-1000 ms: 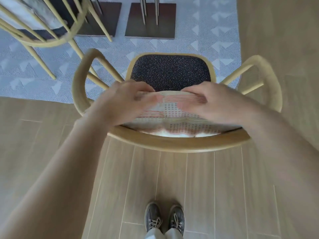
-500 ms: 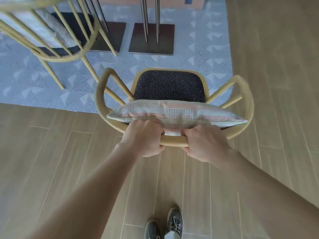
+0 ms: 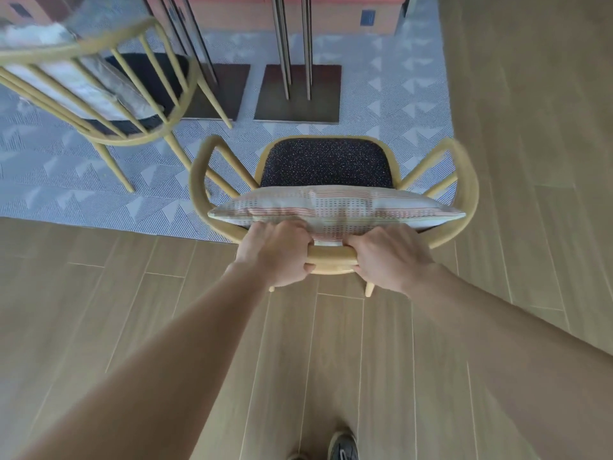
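**Two hands gripping the armchair's back rail**

Much of the second chair at the upper left is running out of view and smearing into blur. The pale cushion on it is showing only in strips between the spindles. Beside it, two dark table bases are sitting on the patterned rug, and their metal posts are climbing out of the top edge.

In the middle, the wooden armchair is straddling the rug's edge, front over the rug and back over the plank floor. Its legs are mostly hiding beneath it, with only two tips peeking out below the back rail.

The left hand is clasping that rail, fingers curling over the top and thumb underneath. The right hand is clasping it just alongside, with its fingertips disappearing behind the wood.

The striped cushion is leaning against the rail from arm to arm. The knuckles are covering its lower edge, and it is hiding the rear of the speckled seat pad.

Ahead, the bases are standing near the seat's front. To the right, bare floor is stretching wide. One shoe is getting cropped at the bottom.
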`<state>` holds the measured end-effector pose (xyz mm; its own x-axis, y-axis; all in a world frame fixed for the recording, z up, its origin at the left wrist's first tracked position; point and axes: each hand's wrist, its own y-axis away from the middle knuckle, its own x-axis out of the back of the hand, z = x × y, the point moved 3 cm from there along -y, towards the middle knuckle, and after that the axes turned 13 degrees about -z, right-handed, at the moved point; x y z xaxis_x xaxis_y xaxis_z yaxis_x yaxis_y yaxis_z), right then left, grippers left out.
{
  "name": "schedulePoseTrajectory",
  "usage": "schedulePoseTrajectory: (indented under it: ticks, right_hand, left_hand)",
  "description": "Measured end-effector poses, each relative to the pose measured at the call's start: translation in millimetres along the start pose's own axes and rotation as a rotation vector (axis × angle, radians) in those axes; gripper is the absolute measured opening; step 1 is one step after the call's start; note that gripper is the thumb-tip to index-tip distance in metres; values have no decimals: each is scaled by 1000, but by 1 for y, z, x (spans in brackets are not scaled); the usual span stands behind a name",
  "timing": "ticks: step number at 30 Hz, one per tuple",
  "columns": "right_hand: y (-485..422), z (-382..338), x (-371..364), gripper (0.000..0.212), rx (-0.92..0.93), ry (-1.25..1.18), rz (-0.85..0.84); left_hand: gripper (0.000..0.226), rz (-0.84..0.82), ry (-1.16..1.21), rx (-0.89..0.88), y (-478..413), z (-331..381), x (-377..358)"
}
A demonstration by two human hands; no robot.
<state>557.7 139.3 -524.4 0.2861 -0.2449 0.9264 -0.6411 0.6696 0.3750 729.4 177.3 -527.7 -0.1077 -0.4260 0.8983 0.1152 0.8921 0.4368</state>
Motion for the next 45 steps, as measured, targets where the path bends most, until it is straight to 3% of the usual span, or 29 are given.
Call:
schedulePoseTrajectory:
  ticks: [6,20,30,45]
  right_hand:
    - [-68,24,22,12,12,50,42]
    - [-270,93,106,28,40,65,41]
    - [-388,143,155,19,29,-4,49]
    - [-444,169,191,24,41,56,14]
  left_hand:
    - [29,-1,11,40,-57,-43,18]
    - [25,47,24,44,-227,-179,91]
    - [34,61,25,29,-333,-251,144]
    - [34,80,47,-58,-385,-288,174]
